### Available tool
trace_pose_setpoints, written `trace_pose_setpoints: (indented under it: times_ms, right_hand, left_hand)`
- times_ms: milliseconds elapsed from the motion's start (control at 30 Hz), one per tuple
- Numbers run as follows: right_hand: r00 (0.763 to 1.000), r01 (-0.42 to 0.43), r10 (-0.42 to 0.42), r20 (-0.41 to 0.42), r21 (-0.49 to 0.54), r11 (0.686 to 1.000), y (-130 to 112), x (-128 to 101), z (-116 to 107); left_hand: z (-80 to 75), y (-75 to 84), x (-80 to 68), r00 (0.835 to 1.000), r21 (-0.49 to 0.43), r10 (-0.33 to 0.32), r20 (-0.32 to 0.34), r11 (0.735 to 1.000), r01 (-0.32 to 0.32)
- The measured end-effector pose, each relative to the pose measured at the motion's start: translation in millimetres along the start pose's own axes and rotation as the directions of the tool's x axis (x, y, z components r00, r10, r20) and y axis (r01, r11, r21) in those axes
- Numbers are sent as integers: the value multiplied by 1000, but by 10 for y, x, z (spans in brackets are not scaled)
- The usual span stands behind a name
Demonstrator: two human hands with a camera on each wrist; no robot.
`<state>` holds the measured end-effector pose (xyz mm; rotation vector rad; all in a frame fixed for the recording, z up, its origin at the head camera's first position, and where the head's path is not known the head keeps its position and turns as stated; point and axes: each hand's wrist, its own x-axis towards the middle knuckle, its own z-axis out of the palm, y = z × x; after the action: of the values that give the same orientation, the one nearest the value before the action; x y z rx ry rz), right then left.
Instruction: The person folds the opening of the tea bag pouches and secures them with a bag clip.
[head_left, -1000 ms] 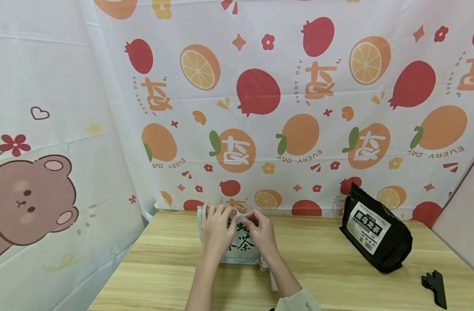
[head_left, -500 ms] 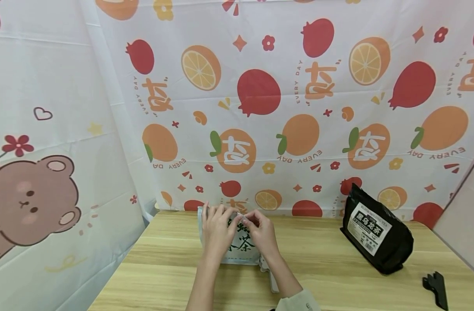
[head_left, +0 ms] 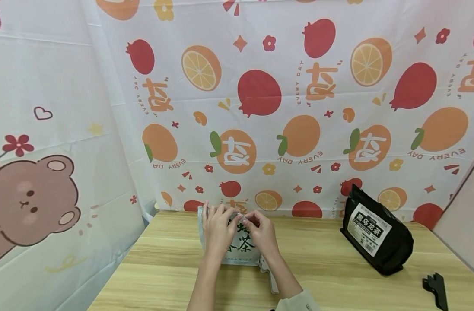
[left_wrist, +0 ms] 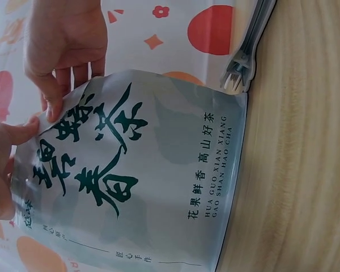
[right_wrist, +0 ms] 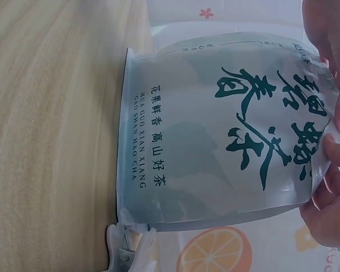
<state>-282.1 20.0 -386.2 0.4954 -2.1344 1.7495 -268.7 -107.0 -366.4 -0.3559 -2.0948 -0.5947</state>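
Observation:
A pale green tea bag (head_left: 242, 250) with dark green characters stands upright on the wooden table (head_left: 318, 259). My left hand (head_left: 221, 218) and right hand (head_left: 254, 221) both pinch its top edge, close together. In the left wrist view the tea bag (left_wrist: 153, 181) fills the frame, with the right hand (left_wrist: 65, 45) above and the left hand (left_wrist: 3, 164) at the edge. The right wrist view shows the tea bag (right_wrist: 226, 130) with the left hand (right_wrist: 331, 62) and the right hand (right_wrist: 328, 204) on its top rim.
A black tea bag (head_left: 376, 229) leans at the back right of the table. A black clip (head_left: 436, 288) lies near the right edge. A white clip (right_wrist: 130, 249) lies by the pale bag's base, under my right forearm. Printed curtains close the back and left.

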Motion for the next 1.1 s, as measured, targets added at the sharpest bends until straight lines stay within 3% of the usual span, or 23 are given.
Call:
trace_pose_setpoints:
  times_ms: [233, 467, 633, 833, 1000, 1100]
  right_hand:
    - [999, 4, -6, 36, 68, 998, -49, -35, -37]
    - [999, 11, -12, 45, 26, 1000, 103, -79, -61]
    - [999, 9, -12, 50, 51, 999, 159, -81, -66]
    - [999, -31, 32, -17, 56, 998, 184, -57, -60]
    - [998, -43, 48, -44, 101, 994, 191, -35, -40]
    - [998, -42, 47, -46, 101, 994, 56, -56, -55]
  left_hand:
    - [-7, 7, -10, 1000, 2, -1, 22, 1000, 1]
    - [-9, 25, -16, 1000, 4, 1, 25, 1000, -2]
    - [-31, 31, -15, 999, 15, -10, 34, 1000, 10]
    - [-9, 31, 7, 997, 30, -18, 73, 999, 15]
    - [5, 20, 8, 998, 33, -22, 57, 999, 20]
    - [-2, 21, 7, 998, 39, -19, 54, 999, 16]
